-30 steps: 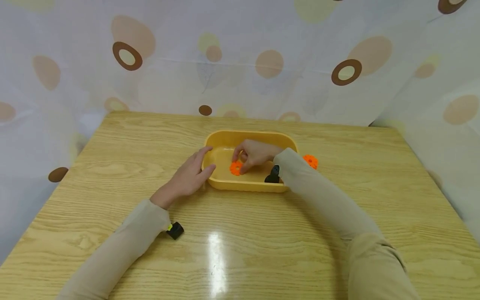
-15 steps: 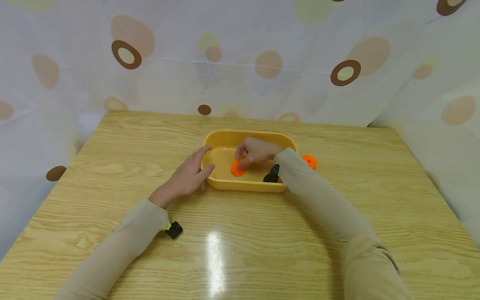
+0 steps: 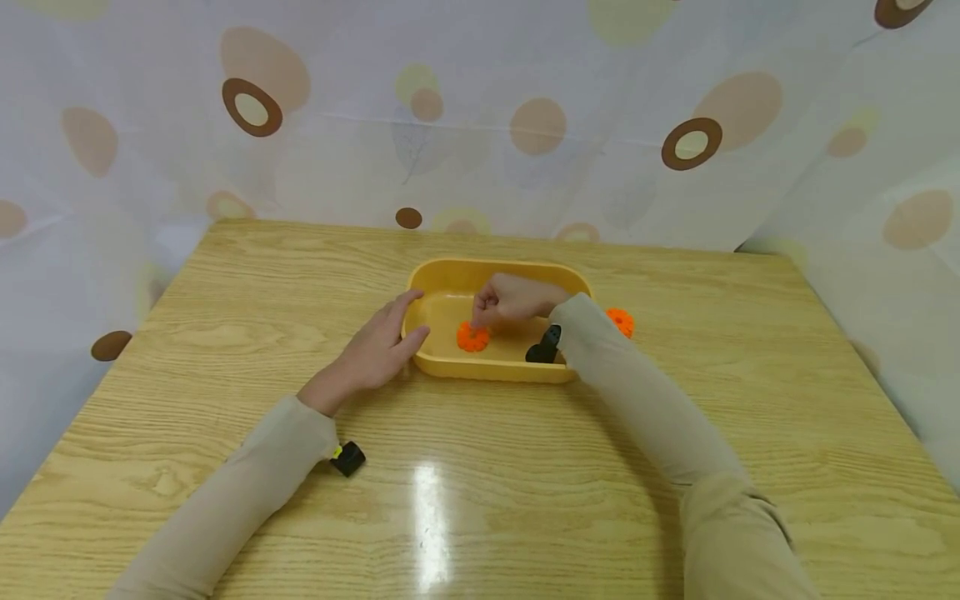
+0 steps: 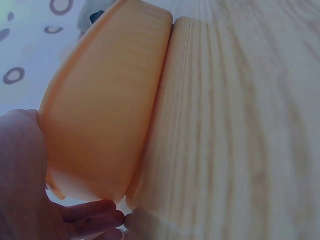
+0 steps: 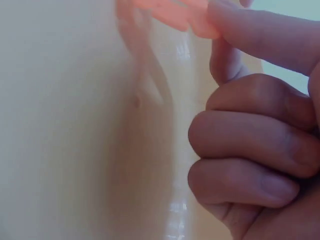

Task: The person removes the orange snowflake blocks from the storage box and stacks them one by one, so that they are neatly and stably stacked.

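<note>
A yellow-orange tub [image 3: 495, 372] with rounded corners stands on the wooden table. My left hand [image 3: 378, 346] holds its left end, thumb and forefinger over the rim; in the left wrist view the other fingers [image 4: 92, 217] lie outside, low by the end wall. Inside the tub, my right hand [image 3: 510, 298] pinches an orange notched disc [image 3: 472, 337] between thumb and forefinger. Its other fingers [image 5: 240, 137] are curled into the palm in the right wrist view, where only the disc's edge [image 5: 172, 15] shows. Another orange notched disc [image 3: 620, 320] lies right of the tub, partly behind the sleeve.
The wooden table [image 3: 247, 333] reaches back to a pale patterned cloth [image 3: 480, 125]. Black wrist cameras sit under both sleeves, one over the table [image 3: 349, 458] and one at the tub's right end [image 3: 546, 344].
My right hand shifts its fingers on the orange disc, whose tilt changes slightly, and the fingers now close above its upper edge. The left hand stays on the tub's left end.
</note>
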`<state>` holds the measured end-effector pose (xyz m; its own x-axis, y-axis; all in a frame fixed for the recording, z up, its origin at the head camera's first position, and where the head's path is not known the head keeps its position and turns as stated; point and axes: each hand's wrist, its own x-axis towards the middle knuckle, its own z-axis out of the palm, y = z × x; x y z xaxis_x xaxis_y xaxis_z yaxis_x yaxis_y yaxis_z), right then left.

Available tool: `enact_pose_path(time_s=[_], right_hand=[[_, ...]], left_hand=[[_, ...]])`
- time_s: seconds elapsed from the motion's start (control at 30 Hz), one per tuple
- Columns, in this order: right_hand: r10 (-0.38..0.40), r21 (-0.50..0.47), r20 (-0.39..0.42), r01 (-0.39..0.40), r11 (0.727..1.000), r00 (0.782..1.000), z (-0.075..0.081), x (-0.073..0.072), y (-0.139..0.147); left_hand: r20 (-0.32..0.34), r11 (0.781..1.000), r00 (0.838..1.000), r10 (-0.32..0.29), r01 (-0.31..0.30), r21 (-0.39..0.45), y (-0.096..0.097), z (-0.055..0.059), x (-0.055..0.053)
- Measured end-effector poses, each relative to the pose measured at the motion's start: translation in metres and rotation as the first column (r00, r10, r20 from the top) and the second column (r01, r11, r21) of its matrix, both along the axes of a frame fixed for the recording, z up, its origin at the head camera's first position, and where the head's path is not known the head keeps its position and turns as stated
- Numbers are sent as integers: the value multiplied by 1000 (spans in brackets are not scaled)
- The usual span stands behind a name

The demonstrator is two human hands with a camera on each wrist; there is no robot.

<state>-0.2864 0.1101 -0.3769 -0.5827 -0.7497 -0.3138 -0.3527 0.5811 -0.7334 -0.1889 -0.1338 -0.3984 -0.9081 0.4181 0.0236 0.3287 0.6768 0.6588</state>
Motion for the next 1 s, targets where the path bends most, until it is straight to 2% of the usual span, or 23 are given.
enact_pose_path(time_s=[0.2, 0.43, 0.7, 0.83, 0.93, 1.0], right_hand=[[-57, -32, 8, 57, 998, 998, 0, -1, 0], [-155, -134, -14, 151, 979, 988, 5, 1, 2], [-297, -255, -47, 276, 927, 954, 11, 2, 5], [-321, -308, -32, 296, 904, 946, 14, 0, 6], [-326, -388, -16, 294, 873, 945, 16, -1, 7], [-328, -451, 7, 296, 842, 945, 18, -1, 7]], left_hand=[[0, 1000, 1000, -1, 1, 2, 0, 0, 0], [3, 1000, 1000, -7, 7, 8, -1, -1, -1], [13, 1000, 1000, -9, 9, 12, 1, 0, 0], [9, 1000, 1000, -5, 5, 3, 1, 1, 0], [9, 1000, 1000, -2, 2, 4, 0, 1, 1], [12, 1000, 1000, -3, 3, 8, 0, 1, 1]])
